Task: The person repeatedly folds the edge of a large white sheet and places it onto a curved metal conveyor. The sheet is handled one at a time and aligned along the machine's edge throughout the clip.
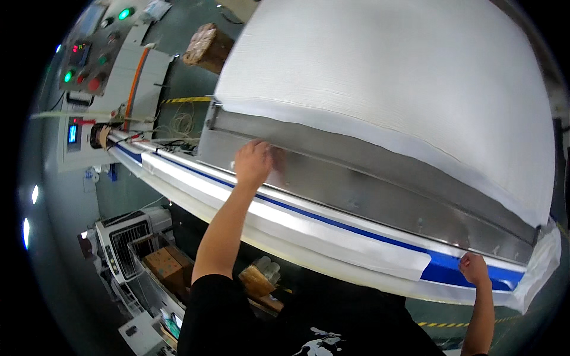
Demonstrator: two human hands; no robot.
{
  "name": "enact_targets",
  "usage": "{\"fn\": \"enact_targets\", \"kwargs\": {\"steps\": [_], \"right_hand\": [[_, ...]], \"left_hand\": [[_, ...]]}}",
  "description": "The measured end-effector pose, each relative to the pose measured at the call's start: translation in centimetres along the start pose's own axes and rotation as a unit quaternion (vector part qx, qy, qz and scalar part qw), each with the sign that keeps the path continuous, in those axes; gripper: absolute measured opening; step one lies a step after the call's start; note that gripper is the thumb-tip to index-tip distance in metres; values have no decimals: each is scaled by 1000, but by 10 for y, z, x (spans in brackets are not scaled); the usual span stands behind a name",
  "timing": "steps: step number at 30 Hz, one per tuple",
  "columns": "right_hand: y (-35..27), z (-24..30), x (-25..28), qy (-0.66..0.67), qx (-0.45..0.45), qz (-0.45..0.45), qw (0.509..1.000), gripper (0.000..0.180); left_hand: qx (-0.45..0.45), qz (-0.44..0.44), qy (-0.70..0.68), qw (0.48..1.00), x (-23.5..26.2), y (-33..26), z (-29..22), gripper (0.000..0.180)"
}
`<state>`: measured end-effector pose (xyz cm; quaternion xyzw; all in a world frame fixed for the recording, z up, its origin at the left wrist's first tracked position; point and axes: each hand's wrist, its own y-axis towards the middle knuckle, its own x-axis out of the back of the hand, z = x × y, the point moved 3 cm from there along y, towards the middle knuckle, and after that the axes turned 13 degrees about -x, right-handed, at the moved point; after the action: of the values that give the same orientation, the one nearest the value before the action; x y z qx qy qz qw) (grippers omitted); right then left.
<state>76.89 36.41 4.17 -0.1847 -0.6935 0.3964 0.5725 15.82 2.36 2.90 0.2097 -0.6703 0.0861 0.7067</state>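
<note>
A very large white roll of fabric point(392, 77) fills the upper right, resting on a slanted steel plate point(368, 178). Below the plate runs a long bar with a blue stripe point(332, 222) and a white fabric strip point(309, 228) laid along it. My left hand point(254, 163) reaches up, fingers curled at the lower edge of the steel plate just under the roll. My right hand point(474, 268) pinches the white fabric at the far right end of the blue bar, where a loose white flap point(543, 261) hangs.
A grey control panel point(89, 59) with green and red lamps stands at upper left, with a small blue display point(72, 133) below it. Cardboard boxes point(169, 264) and a white machine point(127, 237) sit on the floor at lower left. Yellow-black floor tape point(187, 99) lies behind.
</note>
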Motion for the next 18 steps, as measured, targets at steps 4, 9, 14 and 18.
{"fn": "enact_targets", "kwargs": {"steps": [4, 9, 14, 18], "right_hand": [[5, 109, 9, -17, 86, -27, 996, 15], [10, 301, 42, -9, 232, -44, 972, 14], [7, 511, 68, 56, 362, -48, 929, 17], [14, 649, 89, 137, 423, -73, 893, 18]], "left_hand": [[-12, -56, -18, 998, -3, 22, 9, 24], [-1, -100, -55, 994, -26, 28, 43, 28], [0, -103, -114, 988, -39, 26, 58, 36], [17, -90, -144, 985, -40, 27, 60, 36]]}}
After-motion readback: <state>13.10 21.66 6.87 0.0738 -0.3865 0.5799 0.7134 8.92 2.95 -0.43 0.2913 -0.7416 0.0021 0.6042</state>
